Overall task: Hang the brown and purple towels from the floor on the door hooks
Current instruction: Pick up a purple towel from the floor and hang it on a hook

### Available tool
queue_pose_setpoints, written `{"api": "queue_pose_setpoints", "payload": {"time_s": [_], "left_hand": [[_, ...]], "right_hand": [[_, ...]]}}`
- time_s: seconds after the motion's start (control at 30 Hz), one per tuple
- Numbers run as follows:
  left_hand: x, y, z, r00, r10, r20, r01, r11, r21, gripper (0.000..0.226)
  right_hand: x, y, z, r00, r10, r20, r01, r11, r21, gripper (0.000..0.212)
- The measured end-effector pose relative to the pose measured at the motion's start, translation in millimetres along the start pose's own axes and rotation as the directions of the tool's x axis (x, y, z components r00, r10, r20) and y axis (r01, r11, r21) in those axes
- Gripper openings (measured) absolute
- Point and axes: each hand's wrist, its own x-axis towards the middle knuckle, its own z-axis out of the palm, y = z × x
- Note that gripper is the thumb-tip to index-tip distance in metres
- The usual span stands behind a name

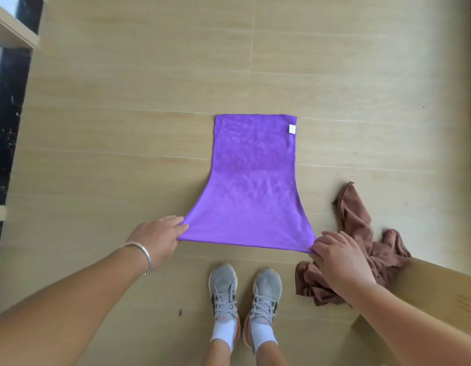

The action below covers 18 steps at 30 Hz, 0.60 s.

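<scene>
Head view, looking straight down. The tiled floor (123, 128), pale wood-toned with thin grout lines, fills nearly the whole field. At 9 to 11 o'clock along the left edge runs a dark speckled surface (7, 114) with a pale ledge (12, 27) crossing it near the top corner. At 4 o'clock a light brown flat panel (440, 291), possibly cardboard, enters from the right edge; what it is cannot be told for certain.

The purple towel (252, 186) lies at the centre, its far end flat on the floor toward 12 o'clock and bearing a small white label (292, 129) at its right far corner. Its near edge is lifted and drawn wide between the two hands, so that the cloth flares toward the viewer.

The brown towel (361, 233) lies crumpled on the floor at 4 o'clock, just beside the purple towel's right edge and partly hidden by the right hand and forearm; its near folds touch or overlap the flat panel.

The left hand (160, 239), at 8 o'clock, pinches the near left corner of the purple towel, fingers curled on the cloth; a silver bangle (142, 253) circles its wrist. The right hand (339, 260), at 5 o'clock, pinches the near right corner in like manner.

Two grey laced shoes (245, 294) with white socks stand at 6 o'clock, just short of the towel's lifted edge. A tiny purple scrap (180, 312) lies on the floor at 7 o'clock.
</scene>
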Motion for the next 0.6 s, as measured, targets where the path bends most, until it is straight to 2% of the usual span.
{"api": "queue_pose_setpoints", "payload": {"time_s": [0.07,0.17,0.27,0.3,0.4,0.5,0.6], "left_hand": [[8,3,27,0.999,-0.001,0.047,0.001,1.0,0.0,0.048],[26,3,54,0.998,-0.036,0.042,0.038,0.998,-0.055,0.045],[59,-4,72,0.992,-0.12,-0.033,0.106,0.956,-0.275,0.036],[74,-7,75,0.986,-0.153,-0.065,0.12,0.925,-0.36,0.03],[125,-16,76,0.921,-0.318,-0.224,0.127,0.789,-0.601,0.012],[186,-29,67,0.834,-0.467,-0.295,0.12,0.674,-0.729,0.013],[258,-50,58,0.807,-0.482,-0.342,0.102,0.683,-0.723,0.027]], "right_hand": [[0,0,21,0.999,0.023,0.039,-0.024,1.0,0.015,0.016],[13,4,45,0.995,0.077,0.062,-0.079,0.996,0.039,0.013],[42,17,62,0.99,0.136,0.047,-0.139,0.988,0.068,0.004],[55,22,67,0.988,0.151,0.042,-0.153,0.986,0.059,0.007],[102,41,77,0.985,0.172,-0.033,-0.171,0.985,0.04,0.015],[165,66,80,0.98,0.159,-0.123,-0.161,0.987,-0.004,0.019],[242,94,87,0.958,0.203,-0.201,-0.204,0.979,0.014,0.022]]}}
